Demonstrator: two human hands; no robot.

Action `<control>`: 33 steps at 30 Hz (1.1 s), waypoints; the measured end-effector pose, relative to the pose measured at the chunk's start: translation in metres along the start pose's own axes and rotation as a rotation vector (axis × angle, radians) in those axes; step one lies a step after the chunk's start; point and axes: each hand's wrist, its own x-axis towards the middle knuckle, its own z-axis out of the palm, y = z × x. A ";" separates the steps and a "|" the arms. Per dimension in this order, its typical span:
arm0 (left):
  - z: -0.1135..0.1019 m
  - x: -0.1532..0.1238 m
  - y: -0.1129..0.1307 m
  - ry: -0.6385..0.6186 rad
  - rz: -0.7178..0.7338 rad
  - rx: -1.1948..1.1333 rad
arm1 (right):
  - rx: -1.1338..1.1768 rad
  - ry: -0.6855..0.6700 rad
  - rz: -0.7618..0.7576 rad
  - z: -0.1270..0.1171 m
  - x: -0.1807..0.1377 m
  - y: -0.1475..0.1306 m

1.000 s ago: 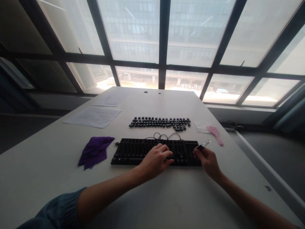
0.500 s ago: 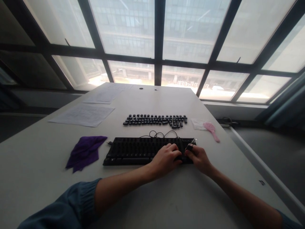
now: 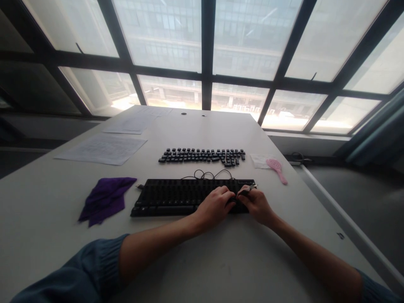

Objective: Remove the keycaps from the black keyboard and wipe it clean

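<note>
A black keyboard [image 3: 176, 197] lies on the white table [image 3: 202, 261] in front of me, its cable coiled behind it. My left hand [image 3: 214, 206] rests on the keyboard's right part, fingers curled onto the keys. My right hand [image 3: 257, 204] is right beside it at the keyboard's right end, pinched on a small keycap puller [image 3: 251, 187] whose tip sticks up. The two hands nearly touch. Behind the keyboard, several loose black keycaps [image 3: 202, 155] lie in rows.
A purple cloth [image 3: 105, 198] lies left of the keyboard. A pink brush [image 3: 276, 168] and a clear bag [image 3: 259, 160] lie at the right. Paper sheets [image 3: 101, 148] lie at the far left. Large windows stand behind the table.
My right hand moved left with the puller from beside the keyboard onto its right end. My left hand slid right to meet it. The view tilted slightly down.
</note>
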 end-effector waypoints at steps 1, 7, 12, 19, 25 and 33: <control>0.000 0.000 0.000 0.001 0.006 -0.003 | 0.000 -0.009 0.001 0.000 0.002 0.000; 0.003 0.001 -0.005 0.035 0.004 -0.044 | 0.019 -0.140 0.021 -0.004 0.018 -0.006; 0.002 0.004 -0.005 0.060 -0.010 -0.097 | 0.052 -0.247 0.014 -0.009 0.026 -0.010; 0.000 0.003 -0.004 0.078 -0.042 -0.128 | 0.086 -0.259 0.141 -0.014 0.027 0.005; 0.001 0.002 -0.004 0.075 -0.045 -0.127 | 0.092 -0.275 0.126 -0.015 0.028 0.010; 0.005 0.002 -0.006 0.088 -0.030 -0.111 | 0.073 -0.290 0.058 -0.010 0.028 0.006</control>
